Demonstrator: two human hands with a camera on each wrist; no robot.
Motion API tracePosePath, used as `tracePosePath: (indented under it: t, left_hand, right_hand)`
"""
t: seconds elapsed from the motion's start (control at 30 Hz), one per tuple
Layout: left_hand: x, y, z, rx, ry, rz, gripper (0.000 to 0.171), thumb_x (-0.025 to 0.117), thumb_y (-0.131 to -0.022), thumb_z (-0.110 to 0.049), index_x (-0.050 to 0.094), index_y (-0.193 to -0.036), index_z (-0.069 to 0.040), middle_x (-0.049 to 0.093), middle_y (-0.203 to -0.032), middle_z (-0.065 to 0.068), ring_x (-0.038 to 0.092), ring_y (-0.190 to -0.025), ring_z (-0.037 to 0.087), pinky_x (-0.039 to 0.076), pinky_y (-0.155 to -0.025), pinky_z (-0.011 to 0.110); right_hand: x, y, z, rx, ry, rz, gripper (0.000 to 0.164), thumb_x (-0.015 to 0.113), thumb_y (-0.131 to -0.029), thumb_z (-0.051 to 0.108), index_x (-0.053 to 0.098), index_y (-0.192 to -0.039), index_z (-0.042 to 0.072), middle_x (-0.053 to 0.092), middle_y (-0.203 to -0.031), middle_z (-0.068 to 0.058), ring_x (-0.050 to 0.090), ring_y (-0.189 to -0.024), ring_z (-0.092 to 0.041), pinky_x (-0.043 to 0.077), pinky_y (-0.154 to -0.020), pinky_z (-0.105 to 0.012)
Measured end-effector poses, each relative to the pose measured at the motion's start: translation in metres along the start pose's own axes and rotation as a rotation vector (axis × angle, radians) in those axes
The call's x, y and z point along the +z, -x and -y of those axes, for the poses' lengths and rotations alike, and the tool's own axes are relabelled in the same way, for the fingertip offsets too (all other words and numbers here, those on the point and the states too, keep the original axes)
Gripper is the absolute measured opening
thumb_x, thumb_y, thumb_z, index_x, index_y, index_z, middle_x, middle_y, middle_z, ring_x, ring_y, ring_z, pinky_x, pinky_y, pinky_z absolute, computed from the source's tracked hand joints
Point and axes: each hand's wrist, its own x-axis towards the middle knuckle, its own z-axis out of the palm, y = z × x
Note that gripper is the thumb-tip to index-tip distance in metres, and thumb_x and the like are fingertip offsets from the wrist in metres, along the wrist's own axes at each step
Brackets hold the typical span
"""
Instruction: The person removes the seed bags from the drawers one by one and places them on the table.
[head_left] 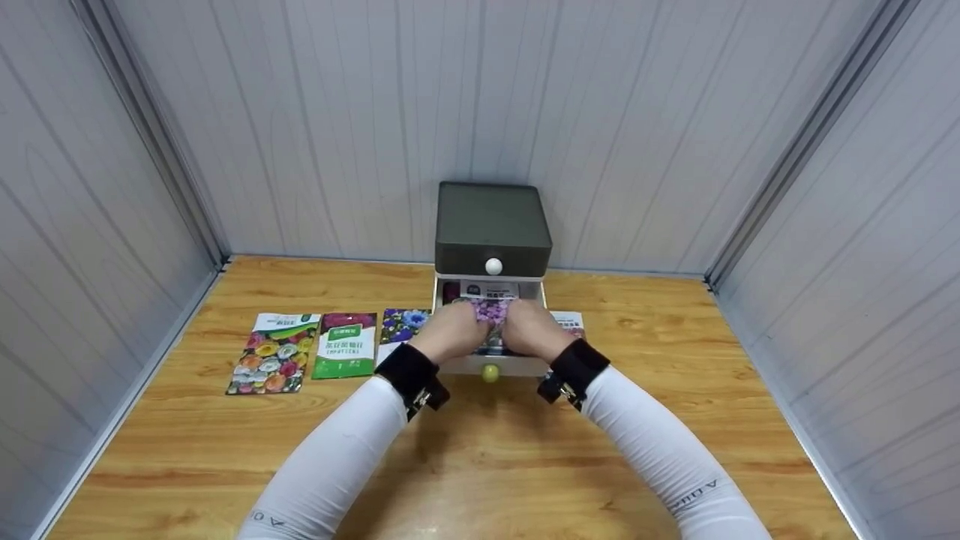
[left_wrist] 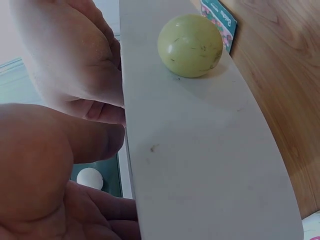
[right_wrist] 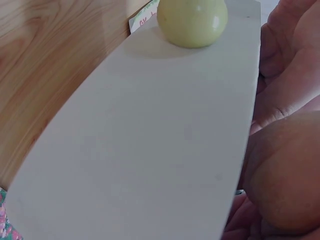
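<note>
1. Pale walls (head_left: 480,97) stand behind and to both sides.
2. A wood-grained counter (head_left: 660,360) spreads between them.
3. A dark cabinet (head_left: 491,217) stands on it near the back wall.
4. Its white drawer (head_left: 517,366) is out toward the person.
5. Left of the drawer lie a flowered packet (head_left: 274,354), green packet (head_left: 344,346) and blue packet (head_left: 405,326); right of it, a partly hidden pink packet (head_left: 571,324).
6. The left hand (head_left: 455,330) and right hand (head_left: 529,326) reach into the drawer; their fingertips are hidden, so I cannot tell whether they grip anything.
7. A purple packet (head_left: 493,310) shows at the drawer, directly between the hands.
8. A yellow knob (head_left: 490,373) sits on the drawer front, nearer the person than the hands; a white knob (head_left: 493,266) sits beyond them.
</note>
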Motion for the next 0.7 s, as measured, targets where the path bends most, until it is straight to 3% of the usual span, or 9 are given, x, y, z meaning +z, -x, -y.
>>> tracePosePath:
  t: [0.33, 0.5, 0.7]
  left_hand:
    - [0.0011, 0.0011, 0.0017, 0.010, 0.017, -0.018, 0.032, 0.056, -0.111, -0.023, 0.076, -0.096, -0.003, 0.078, -0.103, 0.018, 0.075, -0.097, 0.039, 0.062, -0.095, 0.054]
    - [0.0009, 0.0018, 0.0006, -0.014, 0.025, -0.038, 0.029, 0.058, -0.109, -0.021, 0.076, -0.096, -0.004, 0.078, -0.102, 0.017, 0.074, -0.092, 0.037, 0.063, -0.091, 0.053]
    - [0.0002, 0.0033, -0.0027, -0.049, 0.045, -0.068, 0.027, 0.062, -0.107, -0.019, 0.070, -0.083, -0.011, 0.074, -0.090, 0.011, 0.070, -0.079, 0.031, 0.063, -0.080, 0.051]
  right_hand:
    - [0.0011, 0.0001, -0.0037, 0.007, -0.042, -0.034, 0.010, 0.063, -0.087, -0.002, 0.064, -0.077, -0.002, 0.073, -0.096, -0.028, 0.072, -0.085, -0.047, 0.064, -0.081, -0.059]
    - [-0.0006, -0.0015, -0.0032, 0.073, -0.086, -0.030, 0.006, 0.065, -0.088, -0.001, 0.068, -0.083, -0.004, 0.075, -0.104, -0.029, 0.072, -0.089, -0.045, 0.064, -0.085, -0.056]
    - [-0.0055, -0.0037, -0.0027, 0.129, -0.145, -0.021, 0.007, 0.064, -0.088, -0.002, 0.070, -0.090, -0.005, 0.075, -0.108, -0.029, 0.072, -0.092, -0.043, 0.064, -0.087, -0.053]
